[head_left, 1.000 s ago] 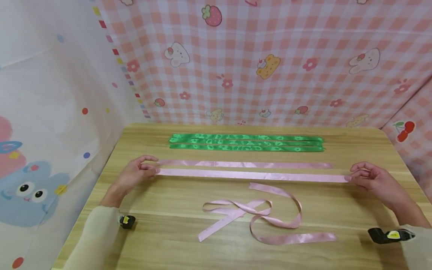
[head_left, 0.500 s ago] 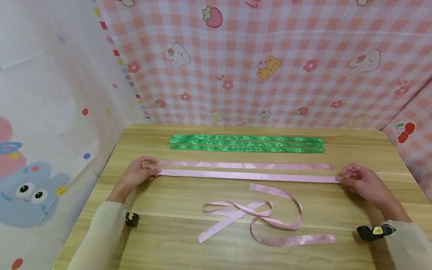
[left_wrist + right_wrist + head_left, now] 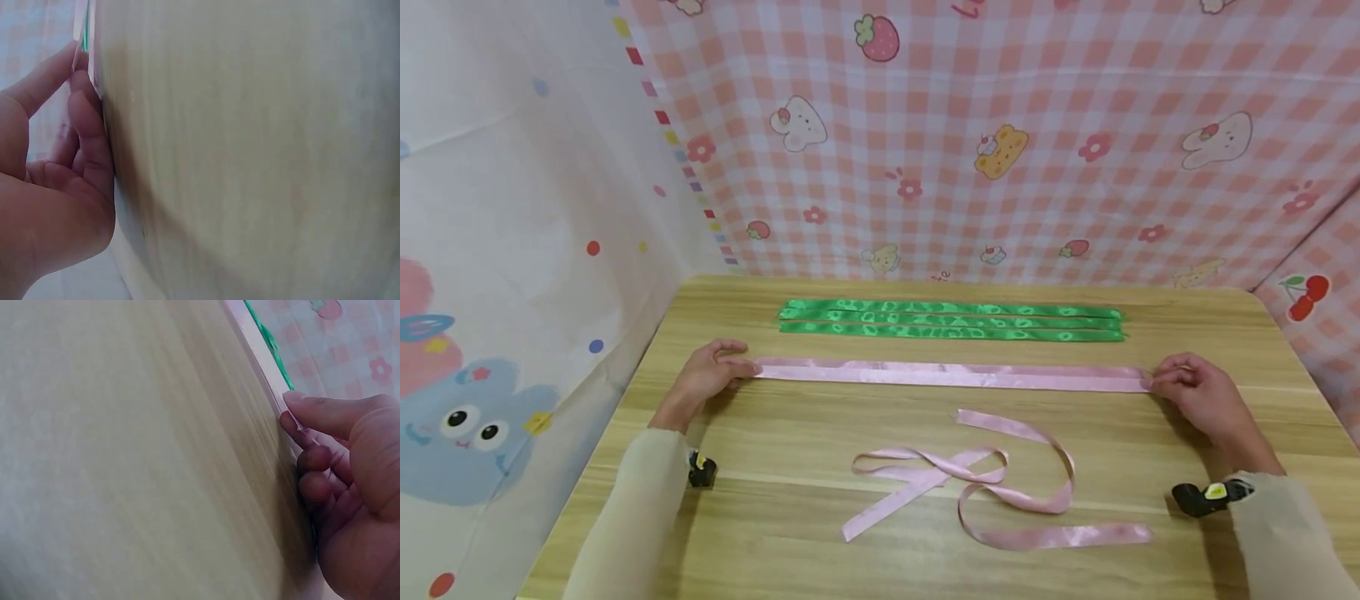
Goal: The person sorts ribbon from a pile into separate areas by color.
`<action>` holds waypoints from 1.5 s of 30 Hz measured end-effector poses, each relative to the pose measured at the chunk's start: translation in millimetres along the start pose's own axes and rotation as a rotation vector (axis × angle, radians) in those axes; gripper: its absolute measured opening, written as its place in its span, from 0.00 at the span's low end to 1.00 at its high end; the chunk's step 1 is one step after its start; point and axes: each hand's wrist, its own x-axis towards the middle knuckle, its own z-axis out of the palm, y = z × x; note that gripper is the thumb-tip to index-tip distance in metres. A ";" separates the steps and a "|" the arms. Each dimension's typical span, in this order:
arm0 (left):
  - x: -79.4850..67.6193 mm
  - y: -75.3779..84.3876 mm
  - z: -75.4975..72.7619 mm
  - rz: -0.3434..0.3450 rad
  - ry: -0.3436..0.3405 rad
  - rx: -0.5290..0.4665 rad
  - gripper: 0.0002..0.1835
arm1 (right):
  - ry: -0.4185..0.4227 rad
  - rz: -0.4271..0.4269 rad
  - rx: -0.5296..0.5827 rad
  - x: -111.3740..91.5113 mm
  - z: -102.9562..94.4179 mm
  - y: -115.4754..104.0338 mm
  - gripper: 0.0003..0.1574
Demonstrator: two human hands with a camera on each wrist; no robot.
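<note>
A pink satin ribbon (image 3: 955, 379) stretches straight across the table between both hands. At its left end my left hand (image 3: 709, 372) pinches it between thumb and finger, which the left wrist view shows too. My right hand (image 3: 1198, 392) pinches the other end, its remaining fingers curled under in the right wrist view. Right behind the held ribbon lies a second pink ribbon (image 3: 1037, 368), partly covered by it in the head view. Nearer the front, a loose pink ribbon (image 3: 917, 493) loops and twists on the tabletop.
Several green ribbons (image 3: 951, 321) lie flat side by side toward the back of the wooden table (image 3: 760, 517). A pink checked cloth (image 3: 850, 167) hangs behind the table, and a white patterned cloth (image 3: 535, 192) hangs at the left.
The right hand has moved left, and both hands have carried the held ribbon back until it overlaps the pink ribbon behind. The green ribbons and the loose ribbon stay put.
</note>
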 end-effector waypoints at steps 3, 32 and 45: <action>0.3 0.3 0.2 -0.005 -0.008 0.025 0.36 | 0.031 0.028 0.061 -0.7 1.0 4.7 0.15; -3.0 -0.9 1.4 0.001 -0.012 0.015 0.37 | 0.066 0.067 0.109 -1.9 4.3 6.5 0.15; -9.8 1.3 -1.0 0.029 0.050 -0.098 0.39 | 0.140 0.074 0.300 -7.3 1.6 0.2 0.21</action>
